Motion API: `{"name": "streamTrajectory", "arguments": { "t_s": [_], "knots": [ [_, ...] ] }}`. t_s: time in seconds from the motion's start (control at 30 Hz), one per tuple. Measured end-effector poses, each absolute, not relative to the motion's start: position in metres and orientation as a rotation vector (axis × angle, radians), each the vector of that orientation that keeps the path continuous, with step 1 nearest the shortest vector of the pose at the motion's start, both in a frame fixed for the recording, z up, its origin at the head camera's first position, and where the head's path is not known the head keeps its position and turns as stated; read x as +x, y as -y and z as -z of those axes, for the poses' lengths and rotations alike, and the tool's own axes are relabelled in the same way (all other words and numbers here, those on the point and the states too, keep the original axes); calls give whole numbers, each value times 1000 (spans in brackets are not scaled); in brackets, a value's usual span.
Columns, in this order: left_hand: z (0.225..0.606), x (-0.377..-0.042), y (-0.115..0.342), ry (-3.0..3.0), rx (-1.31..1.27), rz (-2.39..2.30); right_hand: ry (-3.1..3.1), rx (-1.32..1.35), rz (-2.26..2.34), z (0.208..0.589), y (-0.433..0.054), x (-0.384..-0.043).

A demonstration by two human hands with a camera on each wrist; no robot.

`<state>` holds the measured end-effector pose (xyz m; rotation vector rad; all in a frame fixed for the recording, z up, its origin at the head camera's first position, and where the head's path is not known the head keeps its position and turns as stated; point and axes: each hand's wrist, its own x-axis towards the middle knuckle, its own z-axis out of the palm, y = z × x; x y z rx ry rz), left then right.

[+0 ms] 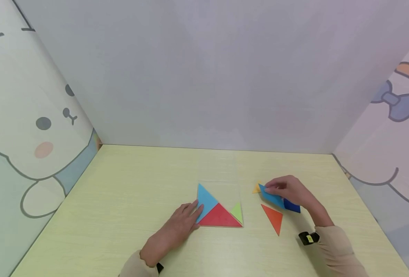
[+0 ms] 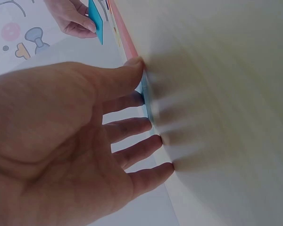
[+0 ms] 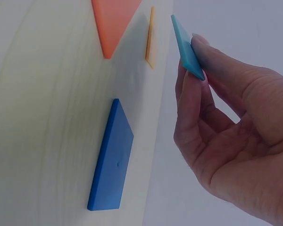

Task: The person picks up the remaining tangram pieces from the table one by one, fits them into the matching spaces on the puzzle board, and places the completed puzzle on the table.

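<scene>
My right hand (image 1: 291, 190) pinches a light blue tangram piece (image 3: 185, 49) between thumb and fingers, tilted and raised off the table. Below it lies a dark blue piece (image 3: 114, 165), partly covered in the head view. An orange-red triangle (image 1: 274, 218) is just nearer to me, and a small yellow-orange piece (image 1: 256, 189) shows behind the held one. My left hand (image 1: 180, 227) is spread low, its fingertips at the left edge of a light blue triangle (image 1: 205, 200). Against that triangle sits a red triangle (image 1: 221, 217), with a small green triangle (image 1: 237, 212) at its right.
A pale wood-grain table (image 1: 121, 184) carries all the pieces. Faint clear outlines (image 1: 219, 181) run behind the joined pieces. A plain grey-white wall (image 1: 218, 77) rises at the back, with cartoon-printed panels (image 1: 27, 115) on both sides.
</scene>
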<state>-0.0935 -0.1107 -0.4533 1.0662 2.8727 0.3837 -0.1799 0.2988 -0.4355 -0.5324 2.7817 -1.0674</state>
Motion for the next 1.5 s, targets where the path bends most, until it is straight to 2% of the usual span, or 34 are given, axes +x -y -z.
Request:
{"name": "streamTrajectory", "arguments": {
  "t_s": [0.93, 1.5],
  "knots": [
    [456, -92, 110, -2910, 1064, -360, -2729, -571, 1136, 436, -264, -197],
    [455, -93, 109, -2899, 1065, -348, -2679, -681, 1147, 439, -236, -205]
  ]
}}
